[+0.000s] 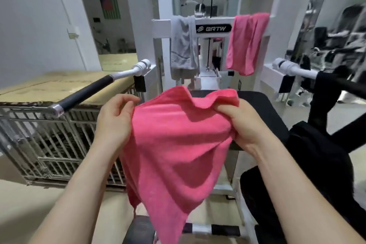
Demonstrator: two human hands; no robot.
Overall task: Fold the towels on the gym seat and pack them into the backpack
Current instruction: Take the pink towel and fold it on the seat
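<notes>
A pink towel [176, 144] hangs unfolded in front of me, above the black gym seat [265, 109]. My left hand [114, 119] pinches its upper left edge. My right hand [243, 123] grips a bunched part of its upper right edge. A second pink towel [245, 43] and a grey towel [183, 45] are draped over the white machine's crossbar [213, 25] behind the seat. The black backpack [320, 156] hangs at the right from the machine's right handle.
A black-gripped handle bar [87, 91] sticks out on the left. Below it stands a wire cage [51, 140] with a board on top. Gym equipment crowds the far right. A black footrest [140, 230] lies low in front.
</notes>
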